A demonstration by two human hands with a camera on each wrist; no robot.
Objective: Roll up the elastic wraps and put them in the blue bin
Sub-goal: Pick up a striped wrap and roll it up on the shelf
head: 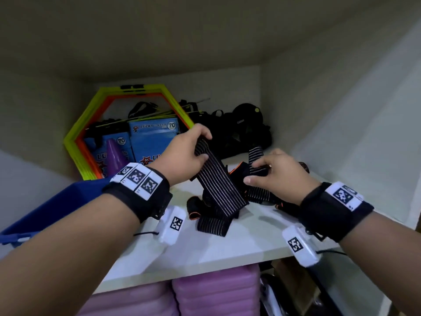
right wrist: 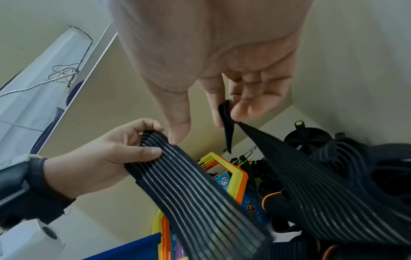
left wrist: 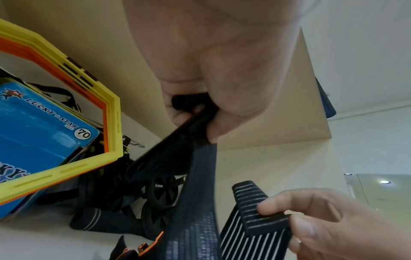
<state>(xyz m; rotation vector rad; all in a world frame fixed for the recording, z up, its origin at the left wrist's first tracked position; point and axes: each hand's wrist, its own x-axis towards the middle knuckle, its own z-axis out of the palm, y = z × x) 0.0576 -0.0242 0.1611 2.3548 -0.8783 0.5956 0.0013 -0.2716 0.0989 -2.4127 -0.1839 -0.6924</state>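
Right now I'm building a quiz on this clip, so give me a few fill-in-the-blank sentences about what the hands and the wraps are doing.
1. The left hand holds one end of a black wrap with thin ____ stripes.
2. The right hand ____ another wrap end.
3. The bin on the person's left is ____.
4. More wraps lie loose on the white ____.

Missing words: white; pinches; blue; shelf

yellow and orange hexagonal plastic rings lean on the back wall, around blue cardboard boxes and a purple plastic cone.
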